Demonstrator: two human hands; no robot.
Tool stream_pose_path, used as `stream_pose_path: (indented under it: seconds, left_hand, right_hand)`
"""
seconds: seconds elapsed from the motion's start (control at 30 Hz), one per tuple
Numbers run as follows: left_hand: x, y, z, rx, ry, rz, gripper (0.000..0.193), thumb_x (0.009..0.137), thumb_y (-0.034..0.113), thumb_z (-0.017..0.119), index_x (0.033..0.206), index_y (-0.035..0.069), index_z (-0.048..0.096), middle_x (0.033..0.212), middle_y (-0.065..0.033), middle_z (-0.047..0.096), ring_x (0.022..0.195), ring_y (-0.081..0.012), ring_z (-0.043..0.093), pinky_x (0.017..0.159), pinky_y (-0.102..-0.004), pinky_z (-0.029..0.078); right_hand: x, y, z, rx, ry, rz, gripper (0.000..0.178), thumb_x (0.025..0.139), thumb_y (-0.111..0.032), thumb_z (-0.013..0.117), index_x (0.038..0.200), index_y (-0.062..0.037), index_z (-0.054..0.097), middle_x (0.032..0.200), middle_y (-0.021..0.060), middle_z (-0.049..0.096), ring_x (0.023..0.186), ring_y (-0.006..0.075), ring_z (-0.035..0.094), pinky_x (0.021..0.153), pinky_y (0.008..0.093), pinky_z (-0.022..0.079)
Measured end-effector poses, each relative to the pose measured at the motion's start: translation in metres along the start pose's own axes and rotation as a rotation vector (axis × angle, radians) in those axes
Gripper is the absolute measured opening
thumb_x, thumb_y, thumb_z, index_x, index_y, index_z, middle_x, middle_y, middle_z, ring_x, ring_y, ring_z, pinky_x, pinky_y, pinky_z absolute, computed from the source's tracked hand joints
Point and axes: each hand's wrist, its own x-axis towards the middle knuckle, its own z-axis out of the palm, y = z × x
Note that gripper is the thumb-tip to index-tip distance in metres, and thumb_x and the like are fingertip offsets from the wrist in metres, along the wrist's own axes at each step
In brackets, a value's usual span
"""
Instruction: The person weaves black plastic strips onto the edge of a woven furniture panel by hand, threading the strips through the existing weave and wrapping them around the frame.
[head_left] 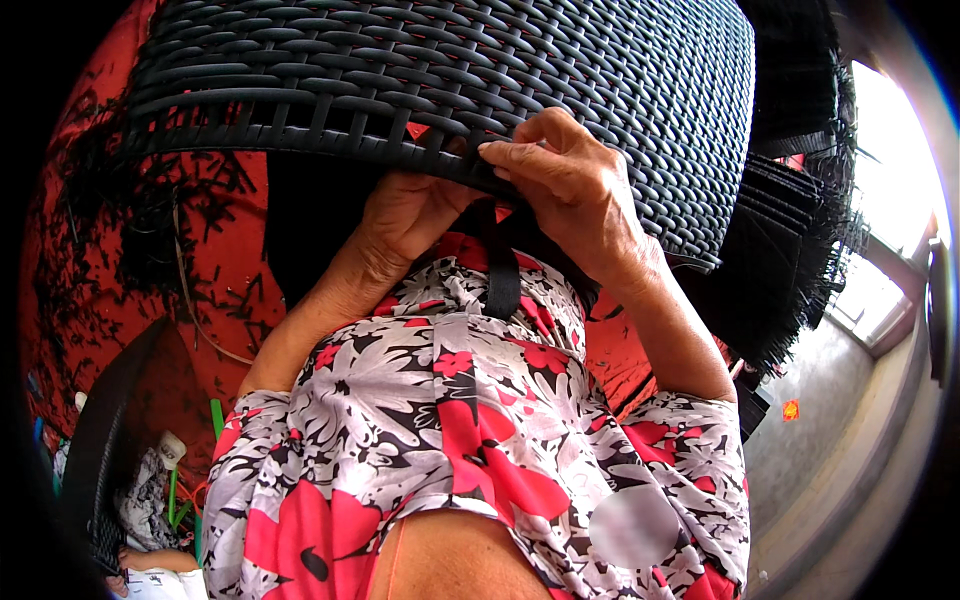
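A black woven rattan-like panel (pixel 450 75) spans the top of the view, its lower edge facing me. Open gaps show along that edge at the left. My right hand (pixel 575 190) is closed at the edge, thumb and forefinger pinched against the weave at a flat black strip. A length of black strip (pixel 503 280) hangs below the edge, against my flowered top. My left hand (pixel 410 210) is closed just under the edge, close to the right hand. Its fingertips are partly hidden behind the panel, so what they grip is unclear.
Black strip scraps (pixel 225 185) litter the red sheet (pixel 235 285) at left. A stack of black fringed pieces (pixel 775 240) stands at right. A curved dark piece (pixel 115 430) and green-handled items (pixel 175 490) lie lower left, beside part of a person's hand or arm (pixel 160 560).
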Motion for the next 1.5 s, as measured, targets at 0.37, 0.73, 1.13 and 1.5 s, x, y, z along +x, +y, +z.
stream_pose_path:
  seconds: [0.37, 0.73, 1.13, 1.5]
  left_hand:
    - [0.002, 0.009, 0.005, -0.115, -0.078, 0.006, 0.030, 0.089, 0.019, 0.063, 0.117, 0.009, 0.061, 0.118, -0.0079, 0.065, 0.112, -0.0243, 0.060, 0.097, -0.0459, 0.049]
    - [-0.004, 0.022, 0.011, -0.181, -0.040, 0.064, 0.033, 0.088, 0.015, 0.064, 0.119, 0.007, 0.060, 0.119, -0.0080, 0.064, 0.114, -0.0260, 0.059, 0.098, -0.0471, 0.049]
    - [-0.006, 0.025, 0.012, -0.226, -0.023, 0.068, 0.030, 0.085, 0.008, 0.067, 0.114, 0.005, 0.062, 0.110, -0.0101, 0.068, 0.107, -0.0237, 0.064, 0.096, -0.0433, 0.052]
    - [-0.006, 0.019, 0.001, -0.308, 0.027, 0.104, 0.036, 0.082, 0.003, 0.066, 0.117, 0.004, 0.060, 0.110, -0.0120, 0.068, 0.103, -0.0248, 0.066, 0.092, -0.0411, 0.054]
  right_hand:
    - [0.016, -0.011, 0.005, -0.224, -0.075, -0.123, 0.024, 0.072, 0.002, 0.065, 0.090, -0.0049, 0.051, 0.089, 0.0128, 0.050, 0.068, 0.0334, 0.059, 0.054, 0.0428, 0.046]
    - [0.031, -0.030, -0.007, 0.253, -0.052, 0.321, 0.006, 0.087, -0.005, 0.061, 0.083, -0.0002, 0.060, 0.060, 0.0160, 0.060, 0.056, 0.0341, 0.062, 0.049, 0.0381, 0.049]
    - [0.058, -0.028, 0.005, -0.056, -0.157, 0.161, 0.015, 0.079, -0.012, 0.067, 0.075, 0.0011, 0.060, 0.068, 0.0220, 0.062, 0.071, 0.0400, 0.064, 0.065, 0.0475, 0.050]
    - [0.036, -0.023, 0.009, 0.028, -0.061, 0.147, 0.013, 0.074, -0.004, 0.069, 0.086, -0.0021, 0.064, 0.077, 0.0168, 0.060, 0.078, 0.0343, 0.062, 0.069, 0.0417, 0.049]
